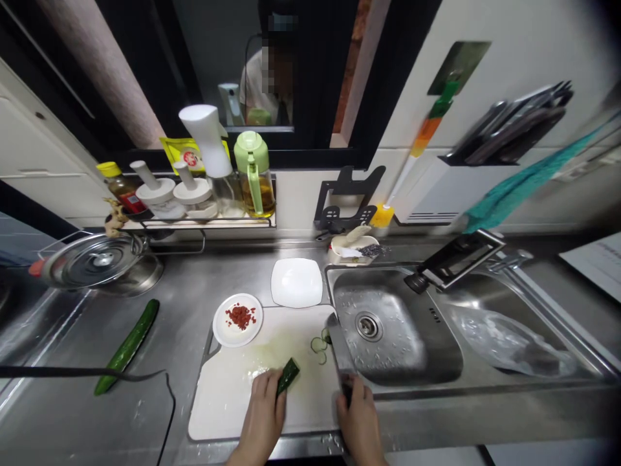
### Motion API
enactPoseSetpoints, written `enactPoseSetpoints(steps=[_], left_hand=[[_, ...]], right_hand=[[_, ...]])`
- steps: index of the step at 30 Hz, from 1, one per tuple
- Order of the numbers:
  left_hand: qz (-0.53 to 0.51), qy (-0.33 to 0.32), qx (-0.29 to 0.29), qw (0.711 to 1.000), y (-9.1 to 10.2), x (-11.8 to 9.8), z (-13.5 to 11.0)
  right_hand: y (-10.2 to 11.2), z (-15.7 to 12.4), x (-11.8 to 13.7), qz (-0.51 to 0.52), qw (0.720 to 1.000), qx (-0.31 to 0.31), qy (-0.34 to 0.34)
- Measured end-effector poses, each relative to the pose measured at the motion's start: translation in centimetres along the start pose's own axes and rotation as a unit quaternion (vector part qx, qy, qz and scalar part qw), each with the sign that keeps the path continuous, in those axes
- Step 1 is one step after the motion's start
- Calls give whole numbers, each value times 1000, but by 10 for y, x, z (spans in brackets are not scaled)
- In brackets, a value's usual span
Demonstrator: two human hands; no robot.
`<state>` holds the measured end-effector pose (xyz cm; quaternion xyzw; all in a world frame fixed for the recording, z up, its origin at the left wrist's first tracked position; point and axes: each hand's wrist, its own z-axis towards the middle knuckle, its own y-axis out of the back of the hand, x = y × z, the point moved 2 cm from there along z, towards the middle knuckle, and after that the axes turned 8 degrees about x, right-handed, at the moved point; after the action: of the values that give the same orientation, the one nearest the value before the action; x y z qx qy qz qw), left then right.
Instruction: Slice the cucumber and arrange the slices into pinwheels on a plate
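Observation:
My left hand (264,404) is closed around a short piece of cucumber (289,373), whose end points up and to the right over the white cutting board (218,395). At the board's right edge, my right hand (358,409) grips the dark handle of a knife (339,346); its blade points away from me. Several thin cucumber slices (319,345) lie beside the blade. A small white plate (220,321) with chopped red bits (241,316) rests on the board's upper left corner. Behind the board sits a white square dish (296,282).
A whole cucumber (129,346) lies on the steel counter at left, near a lidded pot (101,262) and a dark cable (171,401). To the right is the double sink (402,375) with its faucet (512,260). Bottles and jars stand on a rack (233,223) behind.

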<state>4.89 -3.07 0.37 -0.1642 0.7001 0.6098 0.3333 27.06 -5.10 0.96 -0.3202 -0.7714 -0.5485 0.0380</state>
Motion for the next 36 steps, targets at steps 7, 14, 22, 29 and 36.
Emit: enactPoseSetpoints(steps=[7, 14, 22, 29, 36], left_hand=[[65, -14, 18, 998, -2, -3, 6], [85, -6, 0, 996, -16, -8, 14], [74, -14, -1, 997, -18, -10, 28], [61, -25, -13, 998, -18, -8, 33], [49, -42, -26, 998, -14, -13, 33]], right_hand=[[13, -17, 5, 62, 990, 70, 105], [-1, -12, 37, -12, 971, 211, 109], [8, -1, 51, -121, 954, 253, 102], [12, 6, 75, -185, 936, 284, 96], [22, 14, 85, -218, 917, 309, 130]])
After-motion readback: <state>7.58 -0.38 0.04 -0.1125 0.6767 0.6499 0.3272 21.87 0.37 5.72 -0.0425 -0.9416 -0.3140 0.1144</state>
